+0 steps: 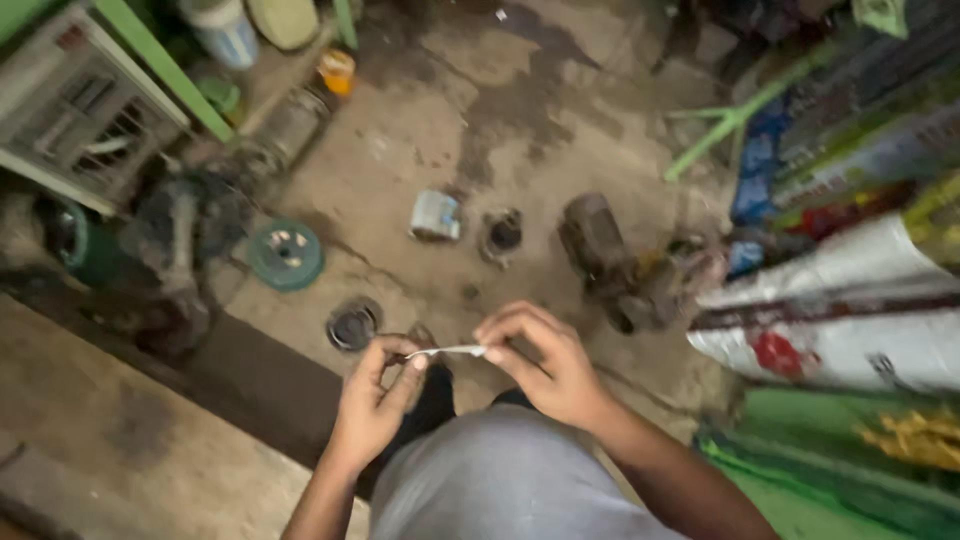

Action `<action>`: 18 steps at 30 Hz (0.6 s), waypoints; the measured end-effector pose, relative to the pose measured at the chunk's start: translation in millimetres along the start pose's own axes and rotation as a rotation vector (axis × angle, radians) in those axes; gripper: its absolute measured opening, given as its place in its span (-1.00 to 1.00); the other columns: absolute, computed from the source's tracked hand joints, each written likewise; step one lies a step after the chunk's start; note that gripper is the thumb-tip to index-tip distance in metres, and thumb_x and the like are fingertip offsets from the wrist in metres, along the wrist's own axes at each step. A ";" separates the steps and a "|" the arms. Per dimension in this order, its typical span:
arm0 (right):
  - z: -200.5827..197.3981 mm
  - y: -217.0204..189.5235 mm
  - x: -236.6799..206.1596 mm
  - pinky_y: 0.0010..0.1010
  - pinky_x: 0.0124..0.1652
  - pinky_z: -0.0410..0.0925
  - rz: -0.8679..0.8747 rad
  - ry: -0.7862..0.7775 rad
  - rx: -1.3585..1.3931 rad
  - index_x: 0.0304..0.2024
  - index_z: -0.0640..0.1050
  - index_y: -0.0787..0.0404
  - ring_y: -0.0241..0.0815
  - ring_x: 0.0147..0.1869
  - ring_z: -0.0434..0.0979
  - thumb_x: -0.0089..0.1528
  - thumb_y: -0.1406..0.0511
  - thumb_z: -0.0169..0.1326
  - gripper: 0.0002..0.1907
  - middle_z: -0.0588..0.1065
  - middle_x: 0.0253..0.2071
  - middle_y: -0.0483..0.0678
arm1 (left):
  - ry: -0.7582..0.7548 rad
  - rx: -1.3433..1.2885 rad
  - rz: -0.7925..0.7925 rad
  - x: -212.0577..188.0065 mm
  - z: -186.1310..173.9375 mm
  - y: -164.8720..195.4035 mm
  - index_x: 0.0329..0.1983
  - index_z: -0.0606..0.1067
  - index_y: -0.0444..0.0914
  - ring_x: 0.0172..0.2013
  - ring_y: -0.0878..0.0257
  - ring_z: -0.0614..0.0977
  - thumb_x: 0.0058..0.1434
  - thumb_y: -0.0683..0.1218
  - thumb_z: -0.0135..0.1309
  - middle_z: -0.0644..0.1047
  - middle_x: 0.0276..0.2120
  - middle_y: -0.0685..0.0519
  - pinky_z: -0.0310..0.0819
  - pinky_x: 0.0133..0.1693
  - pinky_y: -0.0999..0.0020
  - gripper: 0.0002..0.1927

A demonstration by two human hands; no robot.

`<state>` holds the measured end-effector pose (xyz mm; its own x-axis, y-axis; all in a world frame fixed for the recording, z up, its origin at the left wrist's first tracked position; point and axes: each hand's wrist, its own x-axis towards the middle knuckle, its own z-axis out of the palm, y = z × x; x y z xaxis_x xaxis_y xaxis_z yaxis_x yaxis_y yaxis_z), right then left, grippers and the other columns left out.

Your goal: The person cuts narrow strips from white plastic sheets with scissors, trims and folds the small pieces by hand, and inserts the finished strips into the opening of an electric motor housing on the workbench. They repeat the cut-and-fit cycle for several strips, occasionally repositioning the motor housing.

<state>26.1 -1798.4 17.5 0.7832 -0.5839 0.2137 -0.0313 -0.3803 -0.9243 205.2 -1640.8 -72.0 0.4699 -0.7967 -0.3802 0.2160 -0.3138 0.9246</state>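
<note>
My left hand (375,395) and my right hand (545,360) are held close together above my knee, in grey trousers. Between them stretches a thin white strip (450,351), like tape or a small tie. The fingertips of both hands pinch it, one at each end. Below the hands, on the stained concrete floor, lie a round dark metal ring (352,324) and a smaller dark part partly hidden by my left hand.
On the floor ahead are a green round cover (286,254), a small silver-blue box (436,216), a dark cylindrical part (501,233) and a rusty motor (610,262). Printed sacks (850,310) lie at the right. A grey grille with a green frame (90,110) stands at upper left.
</note>
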 end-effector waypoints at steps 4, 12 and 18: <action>5.0 14.4 64.9 -0.34 0.02 0.46 0.042 -0.009 -0.064 -0.13 0.56 0.27 -0.10 0.05 0.63 0.32 0.38 0.15 -0.91 0.58 -0.06 0.01 | 0.050 0.097 0.462 61.5 -51.0 39.6 -0.20 0.52 -0.32 -0.16 0.32 0.59 0.27 -0.27 0.19 0.57 -0.18 0.01 0.48 -0.10 0.44 -0.91; -11.7 183.6 136.4 -0.07 -0.10 0.42 0.214 -0.192 -0.784 0.02 0.51 0.23 0.27 0.01 0.53 0.27 0.08 0.14 -0.57 0.48 0.12 0.22 | 0.307 -0.251 0.520 126.3 -107.9 27.0 -0.20 0.38 -0.27 -0.03 0.30 0.61 0.28 -0.30 0.12 0.55 0.08 -0.12 0.55 -0.06 0.42 -0.85; -71.1 393.2 138.1 -0.01 0.03 0.39 0.651 -0.645 -0.996 0.05 0.53 0.10 0.17 0.11 0.52 0.21 0.03 0.16 -0.55 0.50 0.07 0.12 | 0.628 -0.212 0.419 171.9 -140.8 4.0 -0.12 0.34 -0.27 -0.11 0.30 0.65 0.40 -0.27 0.11 0.63 -0.18 -0.06 0.52 -0.03 0.44 -0.83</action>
<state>77.9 -2079.5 -294.0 0.5950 -0.5222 -0.6110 -0.7223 -0.6808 -0.1214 407.4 -1706.3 -137.1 0.9309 -0.3654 -0.0015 0.0423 0.1039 0.9937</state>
